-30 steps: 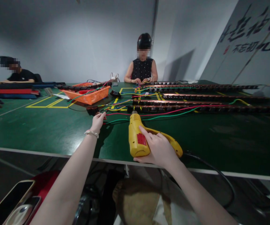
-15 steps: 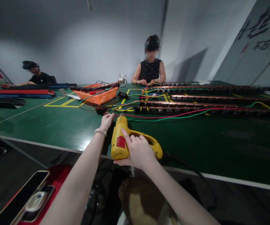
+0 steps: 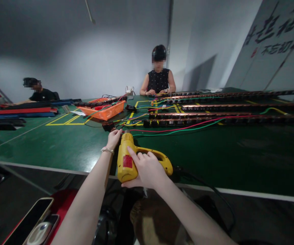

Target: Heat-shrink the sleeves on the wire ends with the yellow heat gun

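My right hand [image 3: 147, 169] is wrapped round a yellow heat gun [image 3: 127, 158] with a red label, its nozzle pointing away from me over the green table [image 3: 60, 143]. My left hand [image 3: 113, 137] is just left of the nozzle, fingers curled on the ends of coloured wires [image 3: 162, 131] near a small black part [image 3: 107, 126]. What its fingertips pinch is too small to make out. Red and green wires run right to long black-and-copper strips [image 3: 213, 119].
An orange basket [image 3: 103, 110] sits further back. Red and blue bars [image 3: 21, 111] lie at the far left. One person sits across the table, another at the far left. Phones [image 3: 31, 221] rest on a red surface by my left knee. The gun's black cord [image 3: 213, 194] trails off the table edge.
The heat gun and my right hand have shifted left, toward my left hand, so the nozzle now sits right beside it. My left hand has stayed on the wire ends.
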Demonstrator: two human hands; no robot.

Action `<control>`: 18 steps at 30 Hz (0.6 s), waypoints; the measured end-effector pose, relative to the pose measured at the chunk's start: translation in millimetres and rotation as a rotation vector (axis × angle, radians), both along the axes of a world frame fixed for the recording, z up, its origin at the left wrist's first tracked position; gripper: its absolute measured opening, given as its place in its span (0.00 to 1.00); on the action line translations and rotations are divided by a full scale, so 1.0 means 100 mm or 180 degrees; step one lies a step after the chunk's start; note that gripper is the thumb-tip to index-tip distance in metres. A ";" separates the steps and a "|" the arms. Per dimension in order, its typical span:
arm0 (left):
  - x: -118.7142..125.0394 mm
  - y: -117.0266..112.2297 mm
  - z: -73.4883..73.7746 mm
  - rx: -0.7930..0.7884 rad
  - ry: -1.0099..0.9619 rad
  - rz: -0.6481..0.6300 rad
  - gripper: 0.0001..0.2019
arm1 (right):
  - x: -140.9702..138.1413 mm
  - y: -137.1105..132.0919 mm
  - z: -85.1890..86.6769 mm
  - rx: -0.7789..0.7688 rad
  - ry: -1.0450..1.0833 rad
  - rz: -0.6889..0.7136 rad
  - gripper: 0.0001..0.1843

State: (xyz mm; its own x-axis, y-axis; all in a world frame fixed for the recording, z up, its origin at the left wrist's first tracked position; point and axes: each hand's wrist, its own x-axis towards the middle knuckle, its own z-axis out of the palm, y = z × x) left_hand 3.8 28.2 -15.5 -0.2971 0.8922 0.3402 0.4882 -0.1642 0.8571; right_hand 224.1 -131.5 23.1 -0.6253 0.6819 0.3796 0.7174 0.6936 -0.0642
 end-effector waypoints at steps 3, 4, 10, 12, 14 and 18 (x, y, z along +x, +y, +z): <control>0.01 -0.01 0.00 0.0066 0.0041 0.0020 0.19 | 0.14 0.02 0.02 -0.0118 -0.0044 -0.0054 0.61; 0.01 -0.01 0.00 0.0079 0.0025 0.0023 0.19 | 0.21 0.03 0.03 -0.0151 -0.0055 -0.0090 0.61; 0.03 -0.03 0.03 0.0041 -0.0002 0.0061 0.18 | 0.61 0.03 0.03 -0.0265 -0.0015 -0.0300 0.62; 0.03 -0.03 0.03 0.0051 0.0004 0.0063 0.18 | 0.73 0.02 0.04 -0.0287 -0.0011 -0.0365 0.62; 0.03 -0.03 0.03 0.0062 -0.0006 0.0064 0.18 | 0.81 0.00 0.05 -0.0311 -0.0019 -0.0437 0.61; 0.04 -0.02 0.01 0.0087 -0.0017 0.0064 0.18 | 0.87 -0.03 0.06 -0.0345 -0.0005 -0.0537 0.60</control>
